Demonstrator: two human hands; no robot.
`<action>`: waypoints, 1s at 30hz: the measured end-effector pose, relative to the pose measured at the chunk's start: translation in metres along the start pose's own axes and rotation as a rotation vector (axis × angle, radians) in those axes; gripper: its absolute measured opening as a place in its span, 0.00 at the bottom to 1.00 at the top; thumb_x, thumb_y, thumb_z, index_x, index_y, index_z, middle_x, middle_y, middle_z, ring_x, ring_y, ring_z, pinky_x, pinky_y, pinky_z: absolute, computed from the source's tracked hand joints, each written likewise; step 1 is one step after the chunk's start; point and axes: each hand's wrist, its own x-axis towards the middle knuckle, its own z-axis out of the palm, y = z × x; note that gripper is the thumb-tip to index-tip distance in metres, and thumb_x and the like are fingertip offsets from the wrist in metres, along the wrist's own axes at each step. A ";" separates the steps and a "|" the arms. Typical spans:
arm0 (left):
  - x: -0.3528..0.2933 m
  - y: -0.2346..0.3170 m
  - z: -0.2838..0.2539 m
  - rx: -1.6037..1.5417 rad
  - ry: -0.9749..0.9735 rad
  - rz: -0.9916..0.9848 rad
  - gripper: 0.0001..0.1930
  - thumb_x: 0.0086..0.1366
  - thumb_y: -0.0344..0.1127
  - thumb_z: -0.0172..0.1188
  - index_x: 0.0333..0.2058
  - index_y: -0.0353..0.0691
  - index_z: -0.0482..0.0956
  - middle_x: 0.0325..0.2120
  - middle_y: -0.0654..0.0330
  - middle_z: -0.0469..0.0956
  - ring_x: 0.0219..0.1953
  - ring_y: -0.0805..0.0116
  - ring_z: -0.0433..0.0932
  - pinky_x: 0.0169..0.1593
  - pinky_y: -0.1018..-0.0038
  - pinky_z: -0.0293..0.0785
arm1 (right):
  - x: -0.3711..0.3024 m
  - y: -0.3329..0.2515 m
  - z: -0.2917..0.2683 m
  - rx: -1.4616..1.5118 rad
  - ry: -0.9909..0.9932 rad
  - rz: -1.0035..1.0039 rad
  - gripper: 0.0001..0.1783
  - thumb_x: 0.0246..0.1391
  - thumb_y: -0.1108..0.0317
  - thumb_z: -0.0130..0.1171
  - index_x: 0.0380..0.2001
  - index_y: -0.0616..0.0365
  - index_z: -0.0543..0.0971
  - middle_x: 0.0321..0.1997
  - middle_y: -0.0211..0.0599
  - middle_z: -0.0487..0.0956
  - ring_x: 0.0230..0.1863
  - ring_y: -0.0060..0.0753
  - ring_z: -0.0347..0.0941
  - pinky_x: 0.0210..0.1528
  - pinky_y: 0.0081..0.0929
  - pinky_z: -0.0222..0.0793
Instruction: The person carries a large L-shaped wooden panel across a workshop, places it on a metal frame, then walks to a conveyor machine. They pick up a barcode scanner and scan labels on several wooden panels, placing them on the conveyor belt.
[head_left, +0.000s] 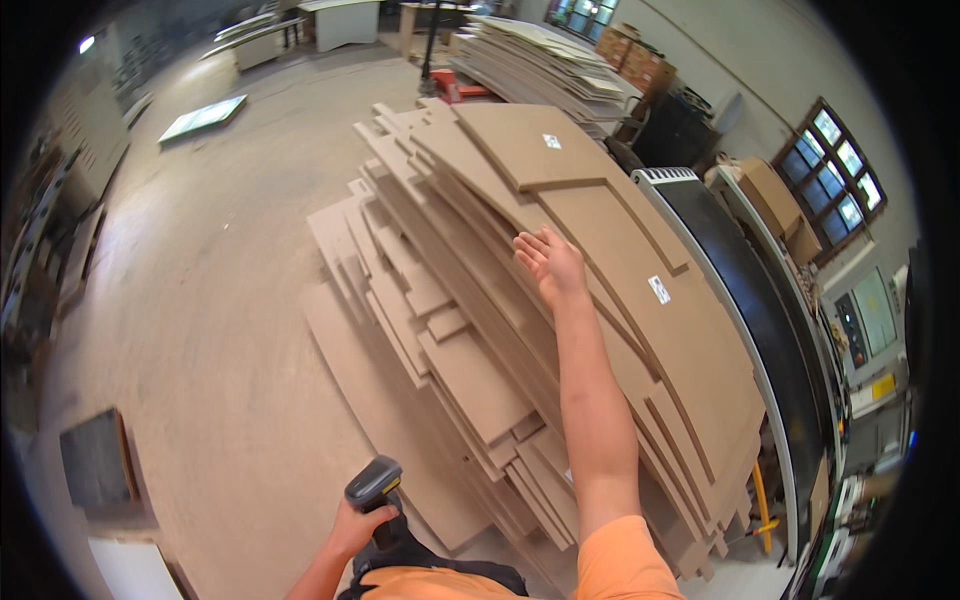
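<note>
My left hand (pixel 356 526) is wrapped round the grip of a dark handheld barcode scanner (pixel 374 483), low in the view near my waist. Stretched out ahead, my right hand (pixel 550 262) is over the tall stack of brown boards (pixel 480 300), palm partly turned up and fingers extended, with nothing in it. Whether it touches a board edge I cannot tell. On top lie large flat panels (pixel 640 235), one bearing a white label (pixel 659 290) and another a second label (pixel 551 142).
Along the stack's right runs a black conveyor belt (pixel 750 300), with a control panel (pixel 865 320) beyond. More pale boards (pixel 540 60) are piled behind. A dark panel (pixel 98 458) and a white board (pixel 130 568) lie at left; a glossy panel (pixel 203 118) rests on the far floor.
</note>
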 end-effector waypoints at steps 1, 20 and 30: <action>0.014 0.010 -0.017 -0.009 0.013 -0.002 0.15 0.49 0.29 0.68 0.36 0.34 0.78 0.26 0.65 0.77 0.30 0.75 0.74 0.37 0.75 0.72 | 0.029 0.001 0.011 0.034 0.048 -0.015 0.23 0.65 0.63 0.50 0.53 0.73 0.64 0.50 0.57 0.75 0.48 0.45 0.77 0.47 0.32 0.77; 0.110 0.114 -0.151 -0.005 0.083 0.037 0.22 0.50 0.24 0.61 0.46 0.29 0.71 0.23 0.57 0.75 0.22 0.67 0.78 0.25 0.74 0.74 | 0.023 0.063 0.060 0.160 0.251 -0.009 0.17 0.63 0.67 0.50 0.48 0.70 0.70 0.39 0.47 0.81 0.35 0.49 0.82 0.30 0.34 0.81; 0.038 0.198 -0.069 0.367 -0.120 0.401 0.07 0.49 0.27 0.66 0.27 0.34 0.78 0.19 0.64 0.77 0.21 0.75 0.75 0.27 0.74 0.73 | -0.110 0.106 0.027 0.354 0.495 -0.185 0.22 0.49 0.69 0.65 0.43 0.70 0.69 0.44 0.47 0.75 0.44 0.37 0.73 0.48 0.36 0.71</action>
